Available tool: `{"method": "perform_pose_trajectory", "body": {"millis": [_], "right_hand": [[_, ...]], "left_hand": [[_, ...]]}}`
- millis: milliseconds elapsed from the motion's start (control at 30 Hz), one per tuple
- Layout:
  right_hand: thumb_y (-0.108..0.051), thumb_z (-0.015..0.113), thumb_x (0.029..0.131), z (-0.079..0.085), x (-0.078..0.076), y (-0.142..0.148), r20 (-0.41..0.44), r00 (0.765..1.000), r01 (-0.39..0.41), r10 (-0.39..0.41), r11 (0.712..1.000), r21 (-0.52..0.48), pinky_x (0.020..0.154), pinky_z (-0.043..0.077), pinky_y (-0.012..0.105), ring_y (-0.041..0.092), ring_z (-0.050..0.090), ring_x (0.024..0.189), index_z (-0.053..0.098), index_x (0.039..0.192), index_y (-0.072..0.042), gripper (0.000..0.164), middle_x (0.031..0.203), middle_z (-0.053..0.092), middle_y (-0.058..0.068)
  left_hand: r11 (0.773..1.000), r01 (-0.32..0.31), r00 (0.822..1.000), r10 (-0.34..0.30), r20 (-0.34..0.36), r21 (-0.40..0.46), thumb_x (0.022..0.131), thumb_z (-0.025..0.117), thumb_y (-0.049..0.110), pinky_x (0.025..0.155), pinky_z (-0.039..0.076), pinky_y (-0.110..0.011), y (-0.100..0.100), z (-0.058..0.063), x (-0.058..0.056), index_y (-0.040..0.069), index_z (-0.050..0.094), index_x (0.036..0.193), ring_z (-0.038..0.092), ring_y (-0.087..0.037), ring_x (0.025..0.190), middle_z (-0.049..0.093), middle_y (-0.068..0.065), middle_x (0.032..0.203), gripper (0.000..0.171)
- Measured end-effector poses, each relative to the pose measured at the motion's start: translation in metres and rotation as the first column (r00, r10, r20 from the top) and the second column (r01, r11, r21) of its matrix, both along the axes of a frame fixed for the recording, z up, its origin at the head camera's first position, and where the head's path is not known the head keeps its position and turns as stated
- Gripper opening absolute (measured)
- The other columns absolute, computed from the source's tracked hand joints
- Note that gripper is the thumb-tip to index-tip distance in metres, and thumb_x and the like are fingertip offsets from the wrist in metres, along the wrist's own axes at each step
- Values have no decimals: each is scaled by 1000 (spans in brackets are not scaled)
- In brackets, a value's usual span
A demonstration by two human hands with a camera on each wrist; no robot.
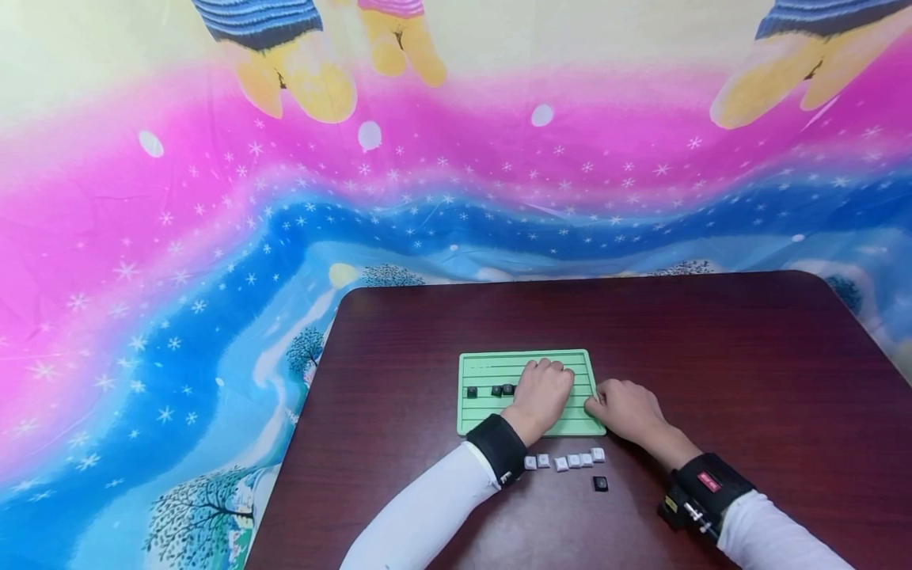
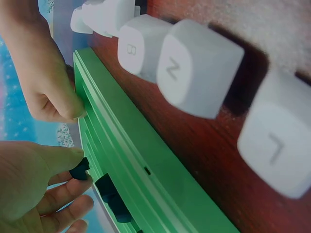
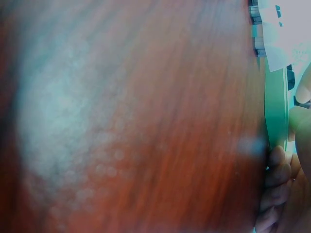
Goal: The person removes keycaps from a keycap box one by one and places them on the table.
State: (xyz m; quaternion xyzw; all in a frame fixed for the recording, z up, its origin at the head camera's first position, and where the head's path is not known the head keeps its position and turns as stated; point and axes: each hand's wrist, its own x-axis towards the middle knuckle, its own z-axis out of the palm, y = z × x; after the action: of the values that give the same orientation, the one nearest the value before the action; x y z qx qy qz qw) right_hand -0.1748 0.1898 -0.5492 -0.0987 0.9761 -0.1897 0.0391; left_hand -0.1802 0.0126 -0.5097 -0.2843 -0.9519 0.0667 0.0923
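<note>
My left hand [image 1: 544, 393] is over the pale green ridged tray [image 1: 527, 428]. Between thumb and finger it pinches a black keycap [image 2: 79, 169], which the left wrist view shows just off the tray's ridges. Beside it, other black keycaps [image 1: 496, 390] sit in a groove of the tray, a lone one [image 1: 472, 392] farther left. My right hand [image 1: 630, 409] grips the tray's right edge, thumb on the rim; in the right wrist view its curled fingers [image 3: 277, 174] are low against the tray's side.
In front of the tray, several white keycaps [image 1: 574, 461] lie in a loose row; some bear letters, such as N [image 2: 194, 68] and L [image 2: 277, 145]. A single black keycap [image 1: 601, 484] lies nearer me. All are on the dark red-brown table [image 1: 413, 324]; a patterned cloth [image 1: 463, 182] hangs behind.
</note>
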Motion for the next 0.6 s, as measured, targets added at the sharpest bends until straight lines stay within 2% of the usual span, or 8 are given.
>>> {"method": "perform_pose_trajectory", "body": {"millis": [300,467,600], "right_hand": [[-25,61,87,0,1,0,2,1000,-2,2,1000,-7,47,19,26,11,27,48,37,54,-19,41,52,28,-7],[-25,61,88,-1,1,0,4,1000,-2,2,1000,-6,47,19,26,11,27,48,38,55,-19,41,52,28,-7],[-25,61,88,-1,0,0,9,1000,-2,2,1000,-6,47,19,26,10,26,48,37,55,-19,41,52,28,-8]], "left_hand": [[1000,3,1000,-3,7,-17,97,64,18,74,49,-26,-5,8,5,29,75,107,65,-9,89,72,9,98,19],[1000,5,1000,-5,-14,27,96,66,23,73,49,-26,-7,14,6,27,75,102,66,-9,87,72,9,95,12],[998,-8,1000,9,-4,62,95,68,30,73,50,-26,-10,18,6,26,75,101,66,-9,88,72,9,96,10]]}}
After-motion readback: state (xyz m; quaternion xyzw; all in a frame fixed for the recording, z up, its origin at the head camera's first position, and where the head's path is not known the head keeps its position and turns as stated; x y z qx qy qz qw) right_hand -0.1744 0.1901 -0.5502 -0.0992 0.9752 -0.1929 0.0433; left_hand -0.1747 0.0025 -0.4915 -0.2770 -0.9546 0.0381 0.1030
